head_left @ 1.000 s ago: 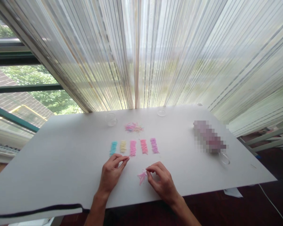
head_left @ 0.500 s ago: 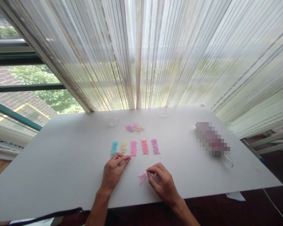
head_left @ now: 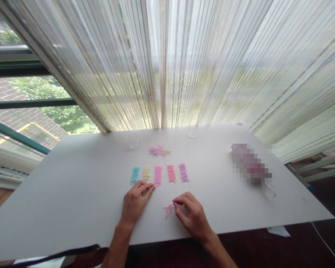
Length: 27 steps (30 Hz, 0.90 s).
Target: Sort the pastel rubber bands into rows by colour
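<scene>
Pinching pink bundle (head_left: 168, 211): right hand (head_left: 192, 216); left hand (head_left: 134, 203), grip narrow, at middle pink row (head_left: 158, 174).

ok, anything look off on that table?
The reddish item at right is pixelated, so I can't judge it, and a thin strip or mark, too small to identify, sits alone near the right edge of the table. The five color rows look tidy.

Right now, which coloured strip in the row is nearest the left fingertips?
The middle, pink strip, between the yellow strip and the coral strip; only its near end lies at the left hand's fingertips.
</scene>
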Each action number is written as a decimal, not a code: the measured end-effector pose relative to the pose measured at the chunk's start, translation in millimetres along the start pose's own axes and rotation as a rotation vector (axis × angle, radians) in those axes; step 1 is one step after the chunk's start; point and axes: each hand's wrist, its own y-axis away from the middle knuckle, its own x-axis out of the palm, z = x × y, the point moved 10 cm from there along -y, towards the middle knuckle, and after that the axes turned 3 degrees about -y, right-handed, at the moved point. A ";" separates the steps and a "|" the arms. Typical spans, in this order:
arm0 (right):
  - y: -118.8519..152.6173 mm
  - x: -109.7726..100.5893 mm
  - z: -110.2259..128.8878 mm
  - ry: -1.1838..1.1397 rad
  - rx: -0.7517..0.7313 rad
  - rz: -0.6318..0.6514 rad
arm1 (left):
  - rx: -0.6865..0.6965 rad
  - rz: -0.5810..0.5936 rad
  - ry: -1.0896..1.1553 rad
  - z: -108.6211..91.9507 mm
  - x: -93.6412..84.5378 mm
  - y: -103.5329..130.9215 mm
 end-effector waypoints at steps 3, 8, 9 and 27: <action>-0.4 -0.2 0.5 0.002 0.004 0.003 | -0.005 0.000 -0.004 -0.3 -0.4 -0.5; -1.3 0.0 -1.0 0.000 0.011 0.003 | -0.037 -0.002 -0.051 -1.9 -0.1 -1.7; -1.3 0.3 -1.5 -0.002 0.013 0.004 | -0.042 -0.003 -0.059 -2.3 0.0 -1.8; -1.2 0.1 0.0 0.009 0.019 0.010 | 0.131 0.044 -0.249 -19.0 4.8 20.3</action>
